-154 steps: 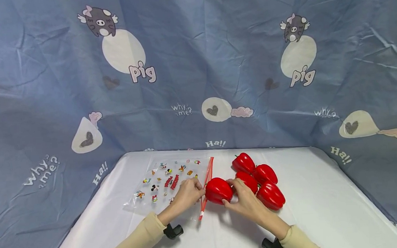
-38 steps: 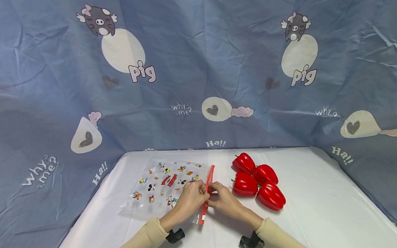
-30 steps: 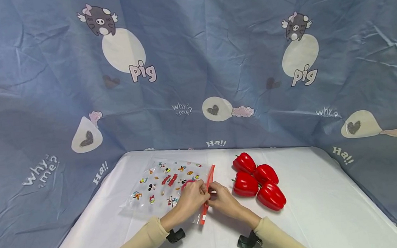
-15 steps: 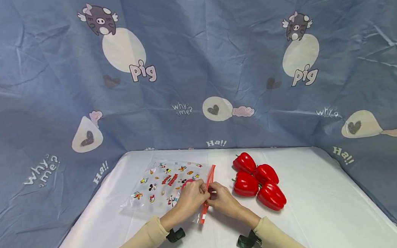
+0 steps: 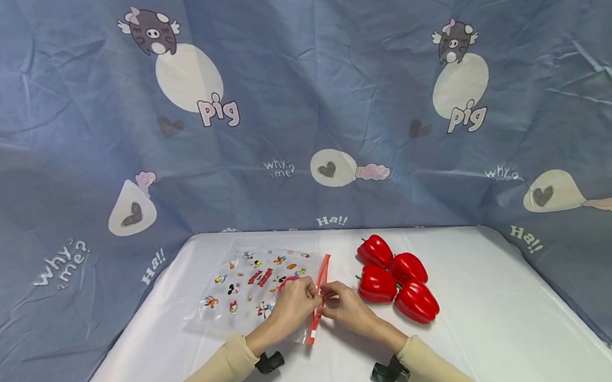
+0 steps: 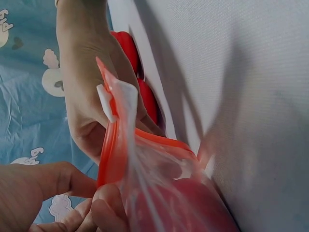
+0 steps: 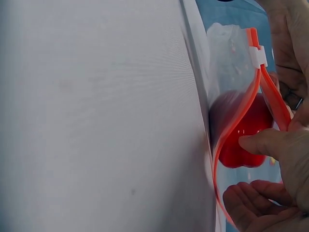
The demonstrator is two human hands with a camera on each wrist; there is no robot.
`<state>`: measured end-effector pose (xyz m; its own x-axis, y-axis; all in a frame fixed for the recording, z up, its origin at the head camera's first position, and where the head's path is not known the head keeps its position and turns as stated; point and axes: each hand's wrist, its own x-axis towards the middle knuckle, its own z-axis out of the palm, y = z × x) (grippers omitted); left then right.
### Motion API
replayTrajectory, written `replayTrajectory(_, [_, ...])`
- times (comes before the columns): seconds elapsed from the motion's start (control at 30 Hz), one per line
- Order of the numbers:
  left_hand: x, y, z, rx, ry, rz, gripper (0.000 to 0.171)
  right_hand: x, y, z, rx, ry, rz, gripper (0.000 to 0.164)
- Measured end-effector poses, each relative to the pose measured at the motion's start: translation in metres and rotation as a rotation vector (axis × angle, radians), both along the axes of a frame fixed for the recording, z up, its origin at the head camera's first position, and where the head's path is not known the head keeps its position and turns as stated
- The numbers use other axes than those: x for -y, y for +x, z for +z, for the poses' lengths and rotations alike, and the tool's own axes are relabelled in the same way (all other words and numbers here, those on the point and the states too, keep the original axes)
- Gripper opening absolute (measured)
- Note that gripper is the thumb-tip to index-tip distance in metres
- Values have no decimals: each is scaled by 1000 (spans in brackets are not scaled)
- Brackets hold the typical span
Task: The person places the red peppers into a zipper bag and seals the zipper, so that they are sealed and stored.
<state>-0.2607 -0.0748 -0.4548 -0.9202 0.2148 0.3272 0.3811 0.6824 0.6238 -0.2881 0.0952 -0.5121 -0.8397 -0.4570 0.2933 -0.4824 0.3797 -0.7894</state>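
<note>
A clear zip bag point(image 5: 261, 277) with cartoon prints lies on the table, its red-orange zip edge point(image 5: 323, 270) towards the right. My left hand point(image 5: 294, 303) pinches the upper lip of that edge, raising it so the mouth gapes. Inside, just behind the mouth, lies a red bell pepper point(image 7: 251, 157), seen through the plastic in the left wrist view. My right hand point(image 5: 351, 311) is at the mouth with its thumb point(image 7: 265, 143) stretched out in front of the pepper and its other fingers loosely bent. Whether the thumb touches the pepper, I cannot tell.
Several more red bell peppers point(image 5: 397, 279) sit in a cluster just right of my right hand. A white slider point(image 7: 258, 57) sits on the zip edge. White cloth covers the table point(image 5: 493, 320), and a blue printed curtain point(image 5: 300, 98) hangs behind it.
Five seconds ago my right hand held a bell pepper at the bag's mouth; now that pepper is inside, slightly farther left. Over the last second both hands have stayed almost still.
</note>
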Motion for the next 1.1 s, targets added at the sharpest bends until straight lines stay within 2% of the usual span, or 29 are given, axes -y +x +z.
replayTrajectory(0.23, [-1,-1,0,36,-4,-3,10,-9,2,-2,-29,2,-14,47])
replayTrajectory(0.5, [-1,0,-1,21,-5,-4,9,-18,8,0,-16,26,-52,46])
replayTrajectory(0.8, [-1,-2,-3,-22,-14,4,10,-31,14,2,-61,46,-49,46])
replayTrajectory(0.97, [-1,-2,-3,-19,-10,6,10,-40,18,6,-85,97,-84,48])
replayTrajectory(1.1, [-1,-2,-3,-6,-3,5,9,-48,20,8,-70,110,-99,49])
